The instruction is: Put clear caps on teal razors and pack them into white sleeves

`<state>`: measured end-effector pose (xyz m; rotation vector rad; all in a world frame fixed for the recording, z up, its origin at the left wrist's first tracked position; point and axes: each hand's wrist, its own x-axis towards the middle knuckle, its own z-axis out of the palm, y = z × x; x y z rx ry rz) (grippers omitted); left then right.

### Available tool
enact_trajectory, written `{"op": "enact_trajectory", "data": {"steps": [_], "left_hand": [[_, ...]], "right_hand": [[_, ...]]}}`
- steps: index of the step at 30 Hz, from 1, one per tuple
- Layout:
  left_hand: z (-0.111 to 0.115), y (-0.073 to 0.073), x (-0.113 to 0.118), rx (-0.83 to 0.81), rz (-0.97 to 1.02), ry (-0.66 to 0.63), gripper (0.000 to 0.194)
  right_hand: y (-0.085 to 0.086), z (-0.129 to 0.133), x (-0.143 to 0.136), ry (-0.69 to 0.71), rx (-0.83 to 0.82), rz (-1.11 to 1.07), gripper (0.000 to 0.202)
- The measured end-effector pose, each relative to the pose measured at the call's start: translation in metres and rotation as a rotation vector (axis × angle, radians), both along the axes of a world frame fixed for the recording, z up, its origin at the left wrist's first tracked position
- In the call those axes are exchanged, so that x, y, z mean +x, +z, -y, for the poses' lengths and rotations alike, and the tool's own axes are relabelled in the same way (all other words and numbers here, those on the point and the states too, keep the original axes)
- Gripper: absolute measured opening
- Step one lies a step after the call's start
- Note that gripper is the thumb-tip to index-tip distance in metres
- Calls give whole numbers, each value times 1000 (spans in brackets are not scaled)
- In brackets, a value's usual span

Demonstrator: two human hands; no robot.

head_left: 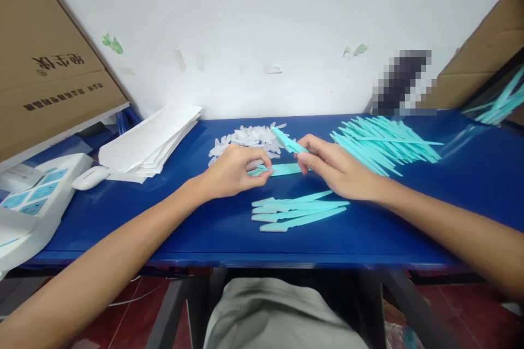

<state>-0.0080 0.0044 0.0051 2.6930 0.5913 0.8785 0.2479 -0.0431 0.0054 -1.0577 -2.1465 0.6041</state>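
My right hand (333, 168) grips razors (289, 143); my left hand (234, 172) pinches something pale (272, 170). The front row (302, 207) looks capped; loose caps (250, 135) and a heap (379, 144) remain.

front teal razors (305, 206): at least four | teal razor heap (379, 142): one | clear cap heap (254, 135): one | white packet stack (151, 139): one
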Motion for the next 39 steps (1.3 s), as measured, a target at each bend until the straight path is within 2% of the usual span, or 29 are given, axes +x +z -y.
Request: {"op": "enact_trajectory", "data": {"steps": [5,9,15,19,22,26,29,33,37,39], "left_hand": [[14,-3,17,-136,177,69,6],[18,-5,25,-251,298,122,13],[14,-8,25,-329,301,137,26],[15,-9,27,-356,300,126,31],[15,-8,27,-365,320,94,32],[10,-13,22,-394,379,136,48],[7,-17,18,-407,443,177,35],[7,-17,19,-384,502,144,12],[9,-13,26,-440,583,86,29],[10,-11,27,-440,591,96,30]], "right_hand": [[-2,5,-9,41,-108,-144,26],[-3,3,-10,1,-88,-170,29],[-6,0,-14,-12,-111,-180,23],[-6,0,-18,-3,-123,-271,27],[-4,0,-20,6,-189,-377,31],[0,1,-21,-7,-323,-474,32],[1,1,-22,-16,-397,-533,36],[-2,0,-23,18,-457,-585,34],[-5,-2,-22,21,-453,-597,33],[-5,-1,-22,13,-452,-591,32]]}}
